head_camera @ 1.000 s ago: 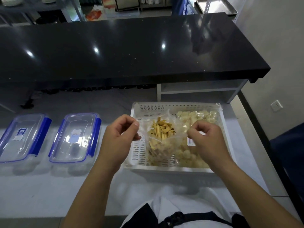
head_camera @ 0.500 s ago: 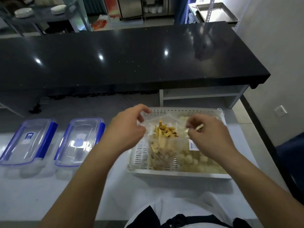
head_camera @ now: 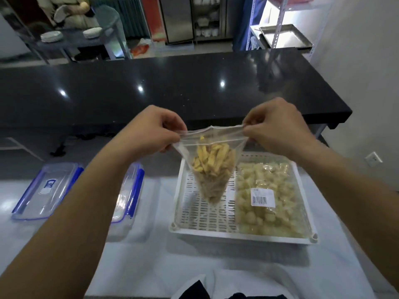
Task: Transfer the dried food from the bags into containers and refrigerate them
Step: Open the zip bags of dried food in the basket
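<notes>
Pinching the two top corners of a clear zip bag (head_camera: 212,167), both hands held it in the air above the far-left part of the white slotted tray (head_camera: 203,214). The left hand (head_camera: 149,130) clamped finger and thumb on the left end of the zip strip; the right hand (head_camera: 274,128) did the same on the right end, so the strip ran taut from side to side between them. The bag's long axis hung straight down, tapering to a point just over the tray floor, with yellow dried strips (head_camera: 212,160) filling its lower part. Whether the zip was parted could not be told.

A second bag, of pale round pieces (head_camera: 267,190) with a barcode label, lay flat along the tray's right side. Two lidded containers with blue clips sat near the white counter's left edge: the left container (head_camera: 46,188) fully visible, the nearer container (head_camera: 129,197) partly hidden behind the left forearm.

Judging from this, the coming move turned on the containers lying to the left of the bag, on the left hand's side, with both lids seemingly on and needing removal before any pouring.
</notes>
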The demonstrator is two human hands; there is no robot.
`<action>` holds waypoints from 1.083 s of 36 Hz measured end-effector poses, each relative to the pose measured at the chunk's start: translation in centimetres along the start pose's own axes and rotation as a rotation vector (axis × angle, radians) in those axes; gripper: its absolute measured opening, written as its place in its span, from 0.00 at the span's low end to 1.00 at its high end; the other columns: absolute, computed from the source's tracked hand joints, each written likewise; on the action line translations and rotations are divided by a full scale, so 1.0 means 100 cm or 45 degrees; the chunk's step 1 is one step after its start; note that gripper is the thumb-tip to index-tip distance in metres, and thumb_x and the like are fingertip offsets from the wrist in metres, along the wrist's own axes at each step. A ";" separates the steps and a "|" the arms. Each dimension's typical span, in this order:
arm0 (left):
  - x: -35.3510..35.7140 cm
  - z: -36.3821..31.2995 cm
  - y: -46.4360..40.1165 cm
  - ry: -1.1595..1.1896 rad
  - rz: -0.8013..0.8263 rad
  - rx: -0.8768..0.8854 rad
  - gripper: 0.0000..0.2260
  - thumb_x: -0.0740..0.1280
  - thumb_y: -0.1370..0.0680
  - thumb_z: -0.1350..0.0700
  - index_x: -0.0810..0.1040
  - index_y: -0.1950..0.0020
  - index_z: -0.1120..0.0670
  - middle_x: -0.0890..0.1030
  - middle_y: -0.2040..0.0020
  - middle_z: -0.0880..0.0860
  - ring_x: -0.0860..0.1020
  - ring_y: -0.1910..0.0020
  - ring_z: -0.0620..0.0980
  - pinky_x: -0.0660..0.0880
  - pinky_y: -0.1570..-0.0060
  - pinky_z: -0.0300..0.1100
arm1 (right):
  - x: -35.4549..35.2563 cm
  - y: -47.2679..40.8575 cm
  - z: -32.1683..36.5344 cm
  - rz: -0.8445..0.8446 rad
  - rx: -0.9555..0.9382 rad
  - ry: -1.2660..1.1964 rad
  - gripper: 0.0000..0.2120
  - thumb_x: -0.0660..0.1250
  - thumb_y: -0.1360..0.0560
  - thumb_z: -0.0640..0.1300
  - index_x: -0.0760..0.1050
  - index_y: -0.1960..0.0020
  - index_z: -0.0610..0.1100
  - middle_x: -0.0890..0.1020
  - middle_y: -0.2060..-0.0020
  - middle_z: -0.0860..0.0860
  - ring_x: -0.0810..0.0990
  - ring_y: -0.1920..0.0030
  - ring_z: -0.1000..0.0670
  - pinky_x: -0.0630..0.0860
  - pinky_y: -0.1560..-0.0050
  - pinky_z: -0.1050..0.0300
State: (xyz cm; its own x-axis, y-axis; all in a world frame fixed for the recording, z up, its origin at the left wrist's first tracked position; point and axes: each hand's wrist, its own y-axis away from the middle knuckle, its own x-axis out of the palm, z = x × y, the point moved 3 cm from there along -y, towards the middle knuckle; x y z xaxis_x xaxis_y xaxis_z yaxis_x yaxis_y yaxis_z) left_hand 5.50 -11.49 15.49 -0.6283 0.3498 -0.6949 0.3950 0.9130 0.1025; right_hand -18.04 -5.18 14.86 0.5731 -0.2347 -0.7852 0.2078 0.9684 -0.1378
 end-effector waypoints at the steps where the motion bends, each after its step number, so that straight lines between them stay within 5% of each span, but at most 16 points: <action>1: -0.003 0.000 -0.005 0.003 -0.014 -0.007 0.10 0.69 0.25 0.66 0.85 0.55 0.52 0.84 0.62 0.52 0.78 0.69 0.45 0.78 0.66 0.38 | -0.002 -0.007 0.003 0.008 0.011 -0.022 0.02 0.73 0.29 0.45 0.85 0.59 0.49 0.83 0.66 0.55 0.83 0.61 0.51 0.81 0.51 0.51; 8: 0.030 0.047 -0.045 -0.149 -0.027 -0.210 0.04 0.70 0.23 0.59 0.85 0.53 0.54 0.85 0.57 0.58 0.79 0.65 0.52 0.81 0.62 0.46 | 0.063 -0.039 -0.019 0.205 0.212 -0.095 0.02 0.73 0.28 0.45 0.84 0.59 0.48 0.84 0.64 0.51 0.85 0.62 0.50 0.85 0.58 0.49; 12: 0.042 0.068 -0.045 -0.057 -0.142 -0.220 0.04 0.70 0.22 0.58 0.84 0.52 0.50 0.83 0.55 0.50 0.81 0.57 0.51 0.82 0.58 0.48 | 0.089 -0.029 -0.034 0.239 0.264 -0.314 0.04 0.71 0.24 0.47 0.83 0.54 0.48 0.84 0.59 0.51 0.84 0.57 0.49 0.85 0.59 0.50; 17: 0.029 0.068 -0.033 0.217 -0.277 -0.209 0.06 0.71 0.25 0.64 0.85 0.56 0.53 0.84 0.59 0.54 0.80 0.63 0.50 0.78 0.66 0.41 | 0.086 -0.025 -0.032 0.145 0.260 -0.493 0.07 0.71 0.25 0.44 0.85 0.60 0.48 0.85 0.63 0.50 0.85 0.59 0.48 0.84 0.55 0.45; 24: 0.022 0.068 -0.034 0.296 -0.359 -0.197 0.09 0.68 0.25 0.66 0.84 0.55 0.53 0.83 0.60 0.56 0.79 0.66 0.51 0.80 0.64 0.45 | 0.077 -0.039 -0.019 0.086 0.221 -0.546 0.07 0.71 0.27 0.42 0.85 0.62 0.49 0.85 0.64 0.52 0.84 0.58 0.51 0.84 0.54 0.45; 33: 0.023 0.097 -0.026 0.273 -0.354 -0.324 0.08 0.67 0.22 0.60 0.82 0.45 0.51 0.82 0.49 0.53 0.82 0.54 0.53 0.81 0.64 0.43 | 0.104 -0.014 -0.020 0.337 0.212 -0.836 0.11 0.68 0.25 0.61 0.84 0.54 0.55 0.84 0.56 0.60 0.80 0.49 0.59 0.77 0.43 0.52; 39: 0.020 0.102 -0.010 0.262 -0.412 -0.311 0.15 0.69 0.22 0.51 0.77 0.35 0.46 0.80 0.42 0.47 0.80 0.46 0.50 0.81 0.46 0.57 | 0.097 0.008 -0.049 0.313 0.199 -0.787 0.07 0.68 0.24 0.58 0.80 0.48 0.60 0.82 0.49 0.62 0.79 0.46 0.62 0.76 0.42 0.55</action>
State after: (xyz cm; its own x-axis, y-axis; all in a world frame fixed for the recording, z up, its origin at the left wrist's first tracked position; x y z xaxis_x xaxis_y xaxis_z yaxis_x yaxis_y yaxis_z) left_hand 10.74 -13.82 6.74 -0.8235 0.0501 -0.5652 0.0021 0.9964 0.0852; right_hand -16.15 -6.28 4.15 0.9562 -0.0597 -0.2867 0.0993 0.9871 0.1258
